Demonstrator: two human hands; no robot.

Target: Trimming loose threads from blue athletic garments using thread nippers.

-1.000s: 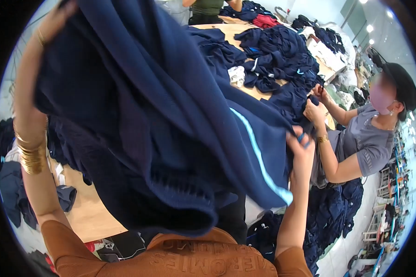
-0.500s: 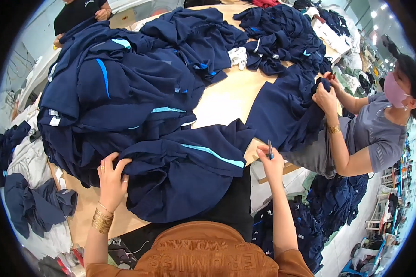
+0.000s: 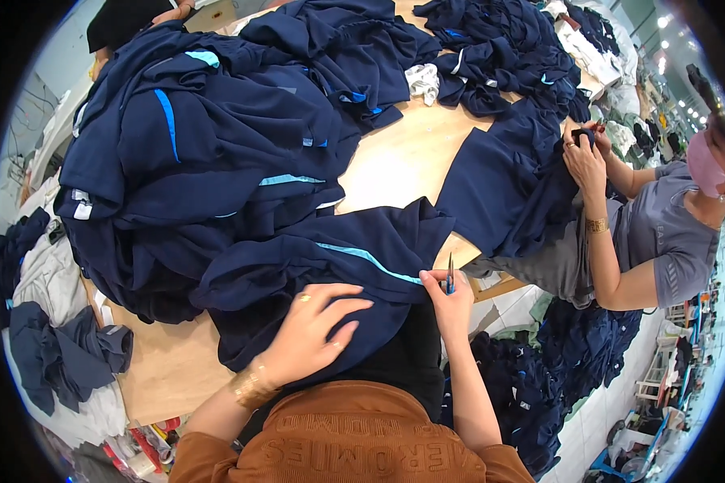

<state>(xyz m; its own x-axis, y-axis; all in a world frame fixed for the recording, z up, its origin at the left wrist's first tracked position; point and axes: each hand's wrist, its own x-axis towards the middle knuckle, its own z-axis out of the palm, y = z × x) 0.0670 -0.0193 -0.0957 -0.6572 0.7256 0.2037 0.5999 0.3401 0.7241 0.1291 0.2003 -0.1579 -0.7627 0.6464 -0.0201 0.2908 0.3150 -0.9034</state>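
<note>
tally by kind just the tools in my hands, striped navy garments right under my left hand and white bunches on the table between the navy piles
Small pointed tool, in your right hand: 1
Navy garment with light blue stripe, below your left hand: 1
White cloth bunch: 1
Total: 3

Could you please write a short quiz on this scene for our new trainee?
1. Multiple choice: what is in the person's right hand?
A) the crumpled white cloth
B) a small pointed tool
C) nothing
2. True or false: the person's left hand, fingers spread, is over the navy garment with the light-blue stripe.
3. Fill in the blank: the gold bracelet of the person wearing the camera is on the ____ wrist.

Key: 1. B; 2. true; 3. left.
</note>
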